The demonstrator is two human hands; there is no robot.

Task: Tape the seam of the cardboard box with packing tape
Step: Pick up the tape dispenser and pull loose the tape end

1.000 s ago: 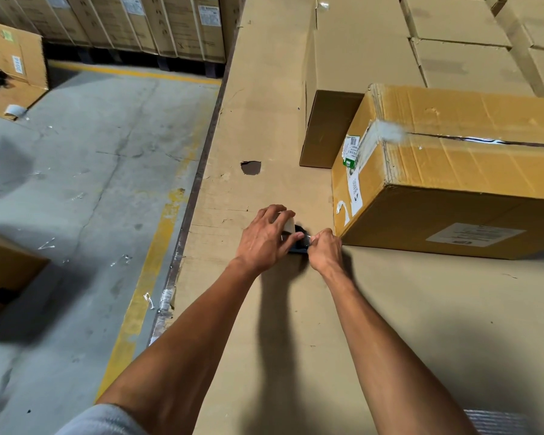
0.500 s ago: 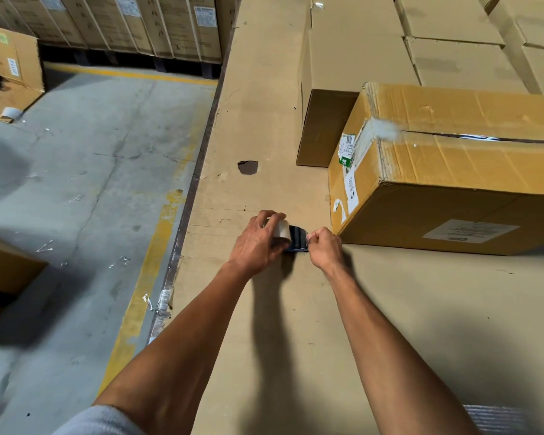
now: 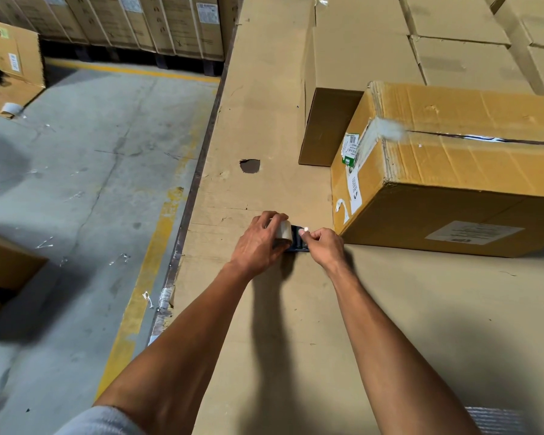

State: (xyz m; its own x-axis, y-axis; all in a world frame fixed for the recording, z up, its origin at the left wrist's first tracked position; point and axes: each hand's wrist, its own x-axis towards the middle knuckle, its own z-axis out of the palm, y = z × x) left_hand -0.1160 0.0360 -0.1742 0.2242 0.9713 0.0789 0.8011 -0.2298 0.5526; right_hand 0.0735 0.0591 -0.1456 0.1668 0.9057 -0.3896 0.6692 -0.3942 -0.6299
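A large yellow-brown cardboard box [image 3: 459,171] lies on the cardboard-covered work surface [image 3: 264,120] at the right, its top seam [image 3: 484,139] a dark open line with a tape remnant at the near corner. Just left of its front corner my left hand [image 3: 258,243] grips a roll of clear packing tape [image 3: 283,230] in a dark dispenser [image 3: 296,243]. My right hand [image 3: 322,246] pinches the tape's end at the dispenser's mouth, fingers closed. Both hands rest low on the surface, a short way from the box.
Plain brown boxes [image 3: 374,54] stand stacked behind the target box. A hole [image 3: 249,166] shows in the surface ahead of my hands. The surface's left edge [image 3: 195,189] drops to a concrete floor with a yellow line, more cartons and a loose tape roll [image 3: 11,108].
My hands stay together on the dispenser. The left hand has shifted so the roll shows more, and the right fingers have risen to pinch the tape end.
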